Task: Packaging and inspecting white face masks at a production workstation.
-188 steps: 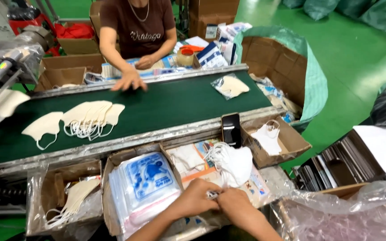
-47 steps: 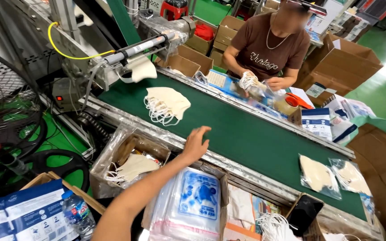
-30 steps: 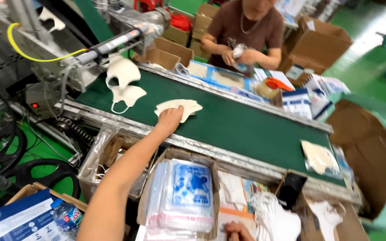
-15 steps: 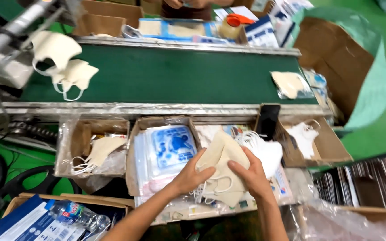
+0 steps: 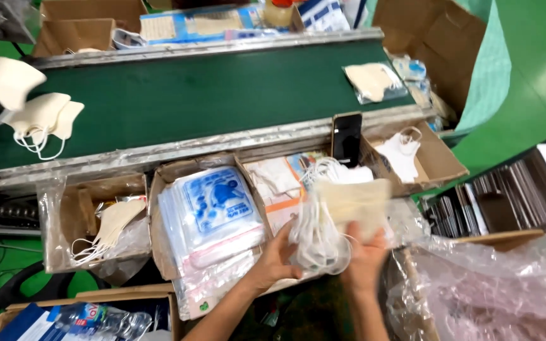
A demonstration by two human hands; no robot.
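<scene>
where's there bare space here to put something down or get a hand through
The green belt is bare between the loose masks at its left end and the bagged mask at its right. The boxes below the metal rail are packed full.

A stack of clear plastic bags [image 5: 213, 211] printed in blue and white is seen in an open cardboard box [image 5: 159, 218] below the green belt. A sealed clear packet [image 5: 374, 82] with a cream mask inside lies on the belt's right end. A dark phone screen [image 5: 347, 137] is propped upright beside a smaller box [image 5: 440, 161]. Blue-and-white packaging [image 5: 30, 319] sits at lower left.
</scene>
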